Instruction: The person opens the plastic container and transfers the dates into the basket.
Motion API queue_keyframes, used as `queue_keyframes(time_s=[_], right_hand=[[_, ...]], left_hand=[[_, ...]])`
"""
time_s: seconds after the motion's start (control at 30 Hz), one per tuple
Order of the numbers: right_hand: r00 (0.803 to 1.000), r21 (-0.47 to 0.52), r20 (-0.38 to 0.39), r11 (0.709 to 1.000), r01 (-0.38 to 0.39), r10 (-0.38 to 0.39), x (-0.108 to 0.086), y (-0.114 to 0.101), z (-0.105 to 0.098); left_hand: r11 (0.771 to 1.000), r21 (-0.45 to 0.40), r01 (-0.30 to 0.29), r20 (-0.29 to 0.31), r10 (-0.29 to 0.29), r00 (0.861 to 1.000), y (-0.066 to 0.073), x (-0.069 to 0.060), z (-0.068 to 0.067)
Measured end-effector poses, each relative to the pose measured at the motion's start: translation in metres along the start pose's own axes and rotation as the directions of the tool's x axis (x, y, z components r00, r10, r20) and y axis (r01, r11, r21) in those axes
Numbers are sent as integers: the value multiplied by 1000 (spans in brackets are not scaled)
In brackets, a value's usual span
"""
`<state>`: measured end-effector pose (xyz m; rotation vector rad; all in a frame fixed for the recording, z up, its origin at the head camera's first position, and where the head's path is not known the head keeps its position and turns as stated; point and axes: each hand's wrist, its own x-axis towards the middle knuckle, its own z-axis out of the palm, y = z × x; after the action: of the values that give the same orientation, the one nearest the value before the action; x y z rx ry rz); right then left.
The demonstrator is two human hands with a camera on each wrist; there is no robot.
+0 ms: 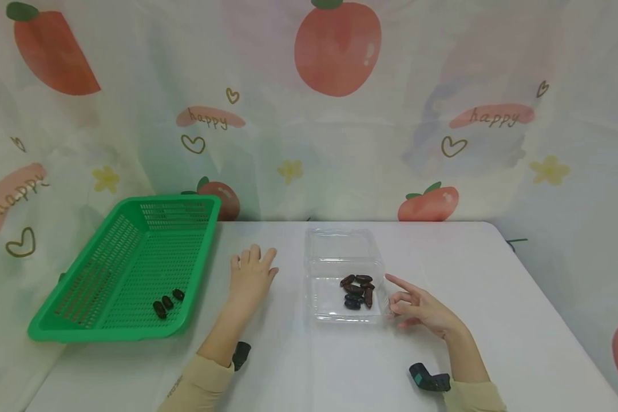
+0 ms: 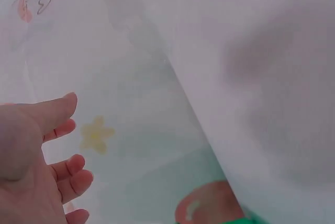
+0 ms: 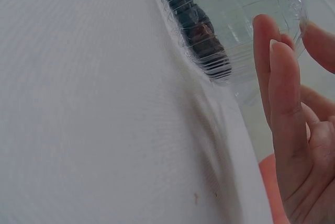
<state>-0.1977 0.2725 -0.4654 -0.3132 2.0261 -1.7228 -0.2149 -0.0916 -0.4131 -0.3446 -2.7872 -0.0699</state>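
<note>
A clear plastic box (image 1: 335, 312) with its lid laid back holds several dark brown dates (image 1: 353, 290) on its right side. Beside the box's right wall is the right hand (image 1: 424, 312), index finger extended, other fingers slightly bent; in the right wrist view its fingertips are at the wall of the box (image 3: 246, 51), and contact is unclear. The left hand (image 1: 249, 280), fingers spread and relaxed, is over the table between the basket and the box, holding nothing. Three dates (image 1: 167, 302) lie in the green basket (image 1: 199, 274) at the left.
The white table (image 1: 288, 366) ends at a patterned cloth backdrop (image 1: 350, 154) with fruit prints. A dark device (image 1: 429, 378) is at the right wrist and another (image 1: 241, 355) at the left wrist.
</note>
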Motion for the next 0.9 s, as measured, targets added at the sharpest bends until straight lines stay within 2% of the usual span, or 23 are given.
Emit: queue_keyframes(time_s=[0.23, 0.37, 0.57, 0.73, 0.9], right_hand=[[1000, 7, 7, 1000, 22, -22, 1, 1, -2], [1000, 6, -2, 1000, 22, -22, 1, 2, -2], [1000, -8, -22, 1000, 16, -16, 1, 0, 0], [999, -6, -31, 1000, 14, -15, 1, 0, 0], [999, -9, -35, 1000, 12, -13, 2, 0, 1]], left_hand=[[996, -25, -89, 29, 89, 996, 27, 2, 15], [988, -32, -150, 45, 151, 988, 41, 2, 22], [977, -31, -211, 73, 213, 974, 63, 5, 28], [963, -8, -271, 89, 271, 959, 80, 9, 35], [946, -39, -322, 158, 325, 933, 94, 13, 42]])
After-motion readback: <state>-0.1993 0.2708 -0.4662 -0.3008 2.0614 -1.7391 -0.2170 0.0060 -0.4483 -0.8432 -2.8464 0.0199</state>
